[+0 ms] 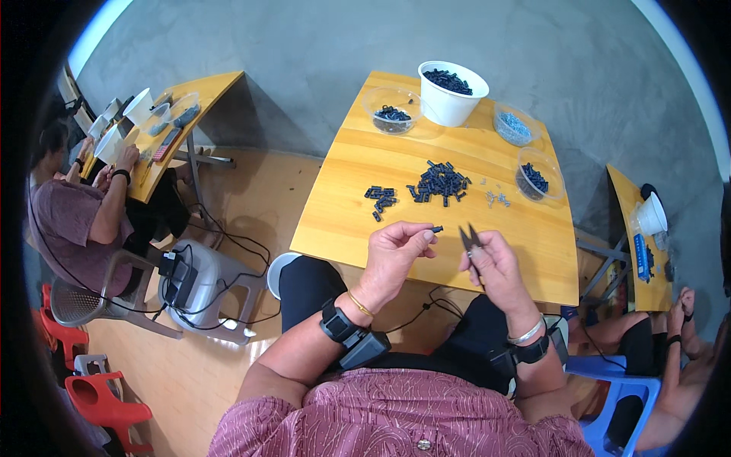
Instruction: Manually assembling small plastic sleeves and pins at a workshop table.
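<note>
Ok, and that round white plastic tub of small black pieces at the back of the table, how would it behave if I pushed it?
The round white plastic tub flares toward its rim, so a high push might tip it. The small black pieces sit near the rim, so it's probably fairly weighty and could spill if jolted.

Bright, diffuse indoor light washes over a wooden tabletop [327,217], with soft shadows dulling the gray wall [304,38] near its edges and pale glare glinting off the floor [183,373] at lower left. The left hand [400,255] and right hand [493,266] read fairly crisp, while the pile of dark parts [442,183] loses fine detail. Fisheye distortion bows straight lines, and black corners with bluish fringes ring the view.
</note>
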Action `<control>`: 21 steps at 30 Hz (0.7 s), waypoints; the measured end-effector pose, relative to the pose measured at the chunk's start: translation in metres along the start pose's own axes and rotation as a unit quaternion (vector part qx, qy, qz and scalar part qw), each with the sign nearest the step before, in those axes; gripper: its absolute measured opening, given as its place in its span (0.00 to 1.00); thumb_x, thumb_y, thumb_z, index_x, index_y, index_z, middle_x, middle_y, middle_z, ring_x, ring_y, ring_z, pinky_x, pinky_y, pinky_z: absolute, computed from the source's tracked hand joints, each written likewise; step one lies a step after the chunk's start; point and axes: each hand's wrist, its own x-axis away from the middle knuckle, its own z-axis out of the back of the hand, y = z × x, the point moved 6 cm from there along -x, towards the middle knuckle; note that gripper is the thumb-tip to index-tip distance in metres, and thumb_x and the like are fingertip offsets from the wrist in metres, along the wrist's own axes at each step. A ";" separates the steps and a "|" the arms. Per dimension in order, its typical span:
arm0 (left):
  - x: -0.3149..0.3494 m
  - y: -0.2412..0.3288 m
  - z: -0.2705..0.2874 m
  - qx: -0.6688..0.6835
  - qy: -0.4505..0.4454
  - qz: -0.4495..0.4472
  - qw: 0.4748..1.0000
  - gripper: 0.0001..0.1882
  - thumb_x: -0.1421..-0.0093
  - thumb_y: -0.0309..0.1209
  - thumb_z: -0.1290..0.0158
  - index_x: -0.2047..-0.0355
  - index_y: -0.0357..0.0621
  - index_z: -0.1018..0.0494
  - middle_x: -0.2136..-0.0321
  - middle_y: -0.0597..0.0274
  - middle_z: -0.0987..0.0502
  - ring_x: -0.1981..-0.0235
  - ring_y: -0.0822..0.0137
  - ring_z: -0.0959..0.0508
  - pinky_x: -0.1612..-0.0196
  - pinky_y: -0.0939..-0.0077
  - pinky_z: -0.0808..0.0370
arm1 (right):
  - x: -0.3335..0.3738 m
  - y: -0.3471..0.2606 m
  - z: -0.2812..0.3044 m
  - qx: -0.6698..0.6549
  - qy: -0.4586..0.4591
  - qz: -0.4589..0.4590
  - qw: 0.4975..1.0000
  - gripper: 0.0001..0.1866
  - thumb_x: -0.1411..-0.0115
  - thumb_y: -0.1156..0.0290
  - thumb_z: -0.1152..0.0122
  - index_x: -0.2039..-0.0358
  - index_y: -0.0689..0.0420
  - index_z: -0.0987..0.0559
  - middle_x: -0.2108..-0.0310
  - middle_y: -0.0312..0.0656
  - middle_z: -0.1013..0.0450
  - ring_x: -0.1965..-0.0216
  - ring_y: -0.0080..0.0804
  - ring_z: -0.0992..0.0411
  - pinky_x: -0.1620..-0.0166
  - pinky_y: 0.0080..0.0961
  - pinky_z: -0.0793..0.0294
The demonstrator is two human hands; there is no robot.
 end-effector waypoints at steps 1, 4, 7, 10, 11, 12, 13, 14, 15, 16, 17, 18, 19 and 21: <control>0.000 0.001 0.001 -0.008 0.007 -0.006 1.000 0.07 0.45 0.24 0.48 0.66 0.35 0.27 0.73 0.59 0.24 0.75 0.72 0.25 0.68 0.79 0.25 | 0.000 -0.004 -0.009 0.017 -0.023 0.023 0.999 0.05 0.40 0.74 0.54 0.64 0.60 0.33 0.79 0.33 0.36 0.80 0.14 0.41 0.76 0.12 0.40; 0.002 0.006 0.000 0.000 0.009 -0.022 1.000 0.07 0.45 0.24 0.48 0.66 0.35 0.27 0.73 0.59 0.24 0.74 0.72 0.25 0.68 0.78 0.25 | -0.003 -0.007 -0.020 0.051 -0.045 0.060 0.996 0.06 0.40 0.74 0.53 0.63 0.61 0.32 0.79 0.33 0.36 0.78 0.16 0.40 0.73 0.14 0.38; 0.002 0.007 0.003 0.004 0.009 -0.031 0.999 0.08 0.45 0.24 0.48 0.65 0.35 0.27 0.73 0.58 0.24 0.74 0.72 0.25 0.66 0.78 0.24 | -0.001 -0.013 -0.024 0.163 -0.034 0.069 0.984 0.09 0.41 0.75 0.52 0.60 0.63 0.31 0.77 0.32 0.36 0.76 0.18 0.39 0.70 0.15 0.37; 0.001 0.007 0.004 0.001 0.009 -0.036 0.999 0.08 0.46 0.23 0.48 0.65 0.35 0.27 0.72 0.58 0.24 0.73 0.71 0.24 0.66 0.77 0.24 | -0.001 -0.014 -0.028 0.148 -0.050 0.066 0.985 0.13 0.43 0.75 0.51 0.57 0.63 0.31 0.76 0.33 0.35 0.75 0.19 0.39 0.70 0.16 0.37; 0.001 0.006 0.005 0.001 0.009 -0.036 0.999 0.08 0.46 0.23 0.48 0.65 0.35 0.27 0.72 0.58 0.24 0.73 0.71 0.24 0.66 0.77 0.24 | -0.002 -0.013 -0.029 0.150 -0.050 0.059 0.986 0.15 0.43 0.75 0.51 0.55 0.63 0.31 0.75 0.34 0.35 0.75 0.19 0.39 0.69 0.17 0.36; 0.001 0.007 0.004 -0.005 0.007 -0.043 0.999 0.08 0.46 0.23 0.48 0.65 0.34 0.27 0.72 0.57 0.24 0.73 0.71 0.24 0.66 0.77 0.24 | -0.003 -0.013 -0.029 0.152 -0.049 0.052 0.986 0.16 0.43 0.75 0.50 0.53 0.62 0.32 0.75 0.34 0.34 0.75 0.19 0.38 0.69 0.17 0.36; 0.000 0.008 0.004 -0.012 0.006 -0.050 0.999 0.08 0.46 0.22 0.48 0.65 0.34 0.27 0.71 0.57 0.24 0.72 0.71 0.24 0.66 0.77 0.24 | -0.004 -0.013 -0.030 0.152 -0.049 0.052 0.986 0.16 0.43 0.75 0.50 0.53 0.62 0.32 0.75 0.34 0.34 0.75 0.19 0.38 0.69 0.17 0.36; 0.000 0.008 0.004 -0.011 0.006 -0.050 0.999 0.08 0.46 0.22 0.48 0.65 0.34 0.27 0.71 0.57 0.24 0.72 0.71 0.24 0.66 0.77 0.24 | -0.004 -0.014 -0.030 0.173 -0.049 0.058 0.982 0.17 0.44 0.75 0.50 0.52 0.62 0.32 0.76 0.35 0.34 0.75 0.20 0.38 0.69 0.18 0.36; 0.000 0.008 0.003 -0.018 0.001 -0.062 0.998 0.08 0.46 0.21 0.48 0.65 0.34 0.27 0.71 0.57 0.24 0.72 0.70 0.24 0.65 0.78 0.23 | -0.005 -0.014 -0.030 0.194 -0.048 0.064 0.978 0.18 0.44 0.75 0.50 0.52 0.62 0.32 0.77 0.36 0.34 0.76 0.20 0.38 0.70 0.18 0.36; -0.001 0.009 0.002 -0.024 -0.003 -0.073 0.997 0.08 0.46 0.21 0.48 0.65 0.34 0.28 0.71 0.57 0.24 0.71 0.70 0.23 0.65 0.78 0.23 | -0.006 -0.012 -0.029 0.194 -0.048 0.064 0.978 0.18 0.44 0.75 0.50 0.52 0.62 0.32 0.77 0.36 0.34 0.76 0.20 0.38 0.70 0.18 0.36; -0.001 0.008 0.002 -0.024 -0.003 -0.073 0.997 0.08 0.46 0.21 0.48 0.65 0.34 0.28 0.71 0.57 0.24 0.71 0.70 0.23 0.65 0.78 0.23 | -0.006 -0.011 -0.029 0.206 -0.045 0.077 0.974 0.18 0.44 0.76 0.50 0.51 0.62 0.33 0.78 0.36 0.35 0.76 0.20 0.38 0.70 0.18 0.36; 0.000 0.009 0.001 -0.036 -0.006 -0.081 0.996 0.08 0.46 0.20 0.48 0.64 0.34 0.28 0.71 0.57 0.24 0.71 0.70 0.23 0.65 0.78 0.23 | -0.007 -0.011 -0.029 0.219 -0.042 0.090 0.971 0.19 0.45 0.76 0.50 0.51 0.63 0.33 0.79 0.37 0.35 0.77 0.20 0.38 0.70 0.18 0.35; 0.000 0.010 0.000 -0.048 -0.008 -0.089 0.995 0.08 0.46 0.20 0.48 0.64 0.34 0.28 0.70 0.57 0.24 0.70 0.70 0.23 0.64 0.78 0.23 | -0.007 -0.012 -0.029 0.219 -0.042 0.090 0.971 0.19 0.45 0.76 0.50 0.51 0.63 0.33 0.79 0.37 0.35 0.77 0.20 0.38 0.70 0.18 0.35; 0.000 0.010 0.000 -0.050 -0.011 -0.089 0.995 0.08 0.46 0.20 0.48 0.64 0.34 0.28 0.70 0.57 0.24 0.70 0.70 0.23 0.64 0.78 0.23 | -0.007 -0.013 -0.029 0.224 -0.036 0.098 0.969 0.19 0.45 0.75 0.50 0.51 0.63 0.33 0.79 0.38 0.35 0.77 0.21 0.37 0.70 0.19 0.35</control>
